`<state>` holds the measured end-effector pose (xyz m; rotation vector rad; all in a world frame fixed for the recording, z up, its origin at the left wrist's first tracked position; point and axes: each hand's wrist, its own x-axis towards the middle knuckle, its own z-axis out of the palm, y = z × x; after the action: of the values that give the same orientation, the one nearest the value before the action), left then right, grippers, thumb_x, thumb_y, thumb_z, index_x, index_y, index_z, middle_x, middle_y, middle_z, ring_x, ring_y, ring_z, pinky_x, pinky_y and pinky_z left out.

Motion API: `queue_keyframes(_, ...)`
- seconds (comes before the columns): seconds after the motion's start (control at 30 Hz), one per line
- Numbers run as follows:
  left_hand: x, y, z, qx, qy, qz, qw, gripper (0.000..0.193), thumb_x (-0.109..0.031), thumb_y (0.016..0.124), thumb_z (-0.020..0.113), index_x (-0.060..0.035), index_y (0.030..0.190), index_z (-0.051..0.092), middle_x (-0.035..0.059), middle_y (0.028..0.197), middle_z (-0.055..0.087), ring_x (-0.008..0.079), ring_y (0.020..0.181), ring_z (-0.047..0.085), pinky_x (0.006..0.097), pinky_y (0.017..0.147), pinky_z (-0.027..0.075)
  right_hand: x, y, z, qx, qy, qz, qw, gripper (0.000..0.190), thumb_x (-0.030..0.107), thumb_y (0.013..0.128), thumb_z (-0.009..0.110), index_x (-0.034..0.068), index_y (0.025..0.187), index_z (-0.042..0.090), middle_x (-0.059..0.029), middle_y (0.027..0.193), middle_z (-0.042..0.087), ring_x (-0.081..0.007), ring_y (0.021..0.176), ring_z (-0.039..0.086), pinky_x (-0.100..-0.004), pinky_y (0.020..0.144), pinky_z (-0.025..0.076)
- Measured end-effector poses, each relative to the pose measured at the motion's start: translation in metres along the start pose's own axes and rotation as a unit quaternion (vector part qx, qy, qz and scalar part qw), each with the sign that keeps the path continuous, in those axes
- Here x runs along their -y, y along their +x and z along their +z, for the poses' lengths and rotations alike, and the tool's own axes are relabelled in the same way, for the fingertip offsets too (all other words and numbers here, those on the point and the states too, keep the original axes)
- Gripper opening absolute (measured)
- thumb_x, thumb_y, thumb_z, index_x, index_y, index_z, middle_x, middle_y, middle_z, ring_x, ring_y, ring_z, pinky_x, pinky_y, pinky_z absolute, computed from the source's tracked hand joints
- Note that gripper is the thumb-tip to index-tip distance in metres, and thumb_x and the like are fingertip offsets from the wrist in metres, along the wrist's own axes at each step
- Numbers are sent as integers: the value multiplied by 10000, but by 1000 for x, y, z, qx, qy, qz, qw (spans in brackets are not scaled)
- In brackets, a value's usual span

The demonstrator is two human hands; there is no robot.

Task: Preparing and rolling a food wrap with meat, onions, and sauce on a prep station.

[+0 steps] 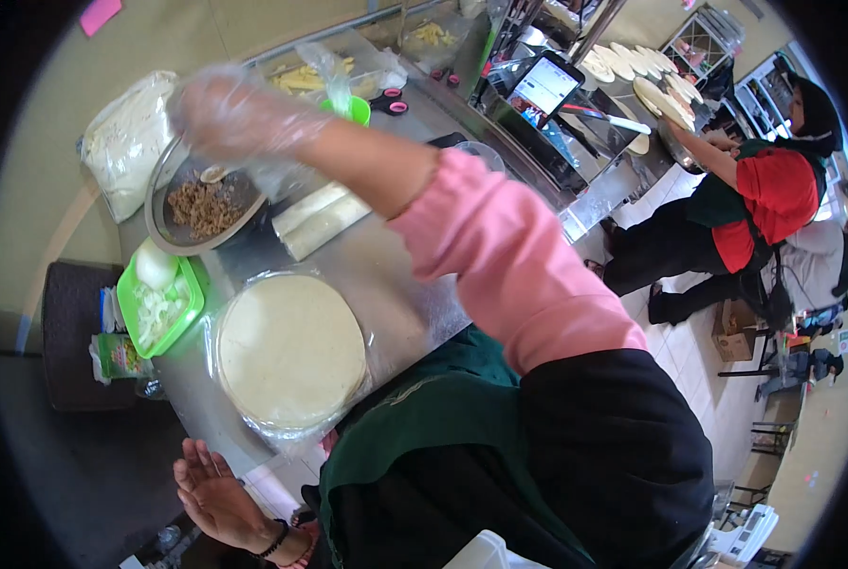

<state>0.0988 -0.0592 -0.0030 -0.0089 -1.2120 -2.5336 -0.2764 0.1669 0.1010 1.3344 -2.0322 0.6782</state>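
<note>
My right hand (228,117), in a loose clear plastic glove, is above the rim of a metal bowl (155,213). Its fingers look curled, and the glove and blur hide whether they hold anything. Cooked minced filling (207,208) and part of a spoon (214,173) are inside the bowl. My left hand (218,498) is bare, palm up with fingers apart, off the table's near corner. Closest to it lies a stack of round flatbreads (292,348) on clear plastic. A green tray (195,302) holds chopped onion (159,313) and a whole peeled onion (155,264). Rolled wraps (321,220) lie beside the bowl.
A filled plastic bag (129,153) stands behind the bowl. Scissors (390,103), a green cup (356,110) and a container of yellow strips (310,75) line the back. Farther right are a phone (546,89), a knife (627,124) and a co-worker (772,192) handling flatbreads.
</note>
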Motion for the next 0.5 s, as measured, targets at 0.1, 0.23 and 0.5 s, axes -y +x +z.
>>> queue_keyframes(0.1, -5, -4, -1, 3, 24, 11, 1000, 392, -321, 990, 403, -36, 1233, 519, 188, 1361, 452, 271, 1247, 452, 377, 1039, 353, 3, 0, 36, 33, -8, 73, 997, 72, 113, 742, 566, 45, 752, 588, -136, 791, 629, -306, 811, 620, -408, 719, 499)
queue_keyframes(0.23, -9, -11, -15, 16, 40, 13, 999, 395, -316, 995, 400, -31, 1236, 529, 178, 1350, 475, 262, 1240, 465, 370, 1035, 357, -14, -21, 84, 42, 65, 87, 993, 95, 126, 749, 561, 63, 813, 591, -133, 819, 635, -308, 826, 631, -429, 709, 500)
queue_keyframes(0.5, 10, 6, 7, -40, 130, 38, 990, 373, -298, 976, 438, -37, 1236, 500, 132, 1308, 511, 239, 1205, 477, 349, 997, 367, 26, -20, 20, 37, -1, 165, 986, 104, 165, 723, 599, 93, 778, 651, -127, 805, 660, -320, 829, 647, -412, 733, 496)
